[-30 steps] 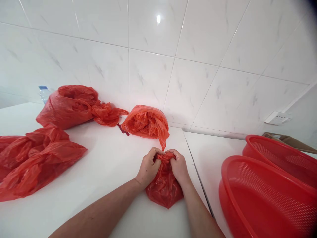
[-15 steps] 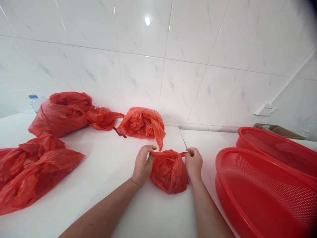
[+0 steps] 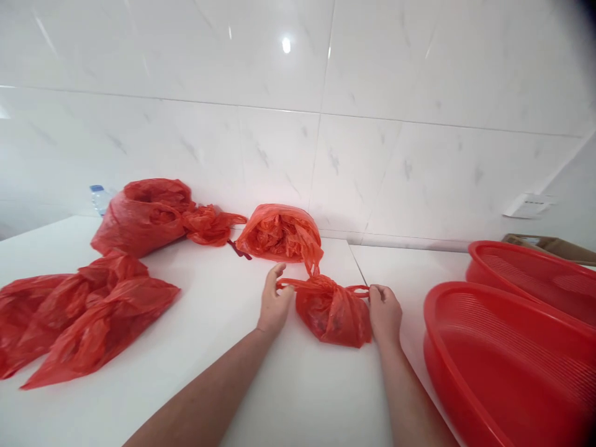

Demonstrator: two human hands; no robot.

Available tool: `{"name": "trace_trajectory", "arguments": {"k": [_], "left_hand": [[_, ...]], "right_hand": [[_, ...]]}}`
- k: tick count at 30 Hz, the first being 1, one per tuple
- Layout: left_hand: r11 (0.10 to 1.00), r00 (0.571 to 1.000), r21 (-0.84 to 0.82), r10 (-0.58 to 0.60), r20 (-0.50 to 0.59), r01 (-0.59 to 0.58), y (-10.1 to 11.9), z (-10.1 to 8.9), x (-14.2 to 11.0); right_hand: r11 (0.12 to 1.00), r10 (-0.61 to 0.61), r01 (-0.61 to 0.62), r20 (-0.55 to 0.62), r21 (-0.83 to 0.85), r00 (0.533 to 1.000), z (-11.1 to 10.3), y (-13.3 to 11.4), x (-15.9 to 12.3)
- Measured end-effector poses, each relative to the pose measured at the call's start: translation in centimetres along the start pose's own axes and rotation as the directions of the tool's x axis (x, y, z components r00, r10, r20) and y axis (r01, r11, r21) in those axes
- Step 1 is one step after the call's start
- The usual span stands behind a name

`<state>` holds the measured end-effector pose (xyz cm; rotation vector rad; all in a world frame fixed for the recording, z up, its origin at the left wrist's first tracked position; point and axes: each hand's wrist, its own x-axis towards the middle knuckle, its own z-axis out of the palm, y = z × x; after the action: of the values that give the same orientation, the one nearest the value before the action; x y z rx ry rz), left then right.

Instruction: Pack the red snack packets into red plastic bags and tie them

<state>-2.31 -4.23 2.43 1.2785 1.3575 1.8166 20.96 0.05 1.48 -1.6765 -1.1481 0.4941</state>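
Note:
A small red plastic bag [image 3: 333,316], knotted at its top and bulging with something I cannot make out, rests on the white table between my hands. My left hand [image 3: 274,301] is at the left side of the bag, thumb and forefinger apart, with the left handle end lying loosely in the gap between them. On the other side, my right hand [image 3: 385,310] pinches the right handle, which forms a narrow loop stretched out from the knot. Just behind the knotted bag, an open red bag [image 3: 279,233] stuffed with crumpled red bags leans near the wall.
Two red plastic baskets [image 3: 447,347] stand at the right. To the left lie more filled red bags [image 3: 102,310], with a large red bag [image 3: 139,217] and a clear bottle [image 3: 99,202] behind. A cardboard box [image 3: 554,248] sits at the back right, near a power strip [image 3: 528,206].
My left thumb and forefinger have spread apart from their grip on the left handle. The right handle has been drawn out into a loop. The whole view has shifted slightly.

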Motion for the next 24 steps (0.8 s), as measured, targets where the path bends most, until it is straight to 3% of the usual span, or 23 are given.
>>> {"name": "trace_trajectory", "arguments": {"k": [2, 3, 6, 8, 10, 14, 18, 21, 23, 24], "left_hand": [[0.977, 0.975, 0.117, 0.161, 0.153, -0.180, 0.4, 0.5, -0.9], [0.958, 0.952, 0.169, 0.185, 0.244, -0.229, 0.5, 0.7, -1.3], [0.921, 0.854, 0.277, 0.100, 0.510, -0.273, 1.0, 1.4, -2.4], [0.902, 0.826, 0.343, 0.024, 0.563, -0.260, 1.3, 1.5, -2.6], [0.873, 0.832, 0.428, -0.048, 0.552, -0.234, 1.9, 1.2, -2.5], [0.809, 0.860, 0.547, -0.107, 0.499, -0.216, 3.0, -1.4, -2.0], [0.817, 0.944, 0.554, -0.035, 0.327, -0.162, 4.7, -7.5, -1.6], [0.820, 0.999, 0.573, -0.014, 0.047, -0.015, 7.0, -13.8, -0.9], [0.769, 0.977, 0.638, 0.119, -0.179, 0.023, 8.9, -18.0, -0.1], [0.714, 0.935, 0.699, 0.221, -0.278, 0.039, 9.9, -19.9, 0.3]], "right_hand": [[0.999, -0.030, 0.033, 0.088, -0.027, 0.996, 0.4, -0.6, -0.7], [0.996, -0.064, 0.072, 0.165, -0.045, 0.984, 0.7, -1.0, -1.1], [0.975, -0.174, 0.218, 0.442, -0.051, 0.880, 1.6, -2.0, -2.6], [0.969, -0.196, 0.245, 0.549, -0.016, 0.812, 2.0, -2.3, -3.3], [0.977, -0.176, 0.213, 0.572, 0.001, 0.801, 2.0, -2.5, -3.5], [0.990, -0.116, 0.141, 0.558, -0.003, 0.822, 1.9, -2.3, -3.0], [0.990, -0.053, 0.115, 0.559, -0.076, 0.828, 2.3, -1.9, -2.5], [0.976, -0.061, 0.168, 0.573, -0.137, 0.817, 2.6, -1.8, -2.6], [0.967, -0.060, 0.191, 0.573, -0.170, 0.817, 2.8, -1.9, -2.7], [0.963, -0.059, 0.197, 0.569, -0.183, 0.820, 2.8, -2.0, -2.7]]}}
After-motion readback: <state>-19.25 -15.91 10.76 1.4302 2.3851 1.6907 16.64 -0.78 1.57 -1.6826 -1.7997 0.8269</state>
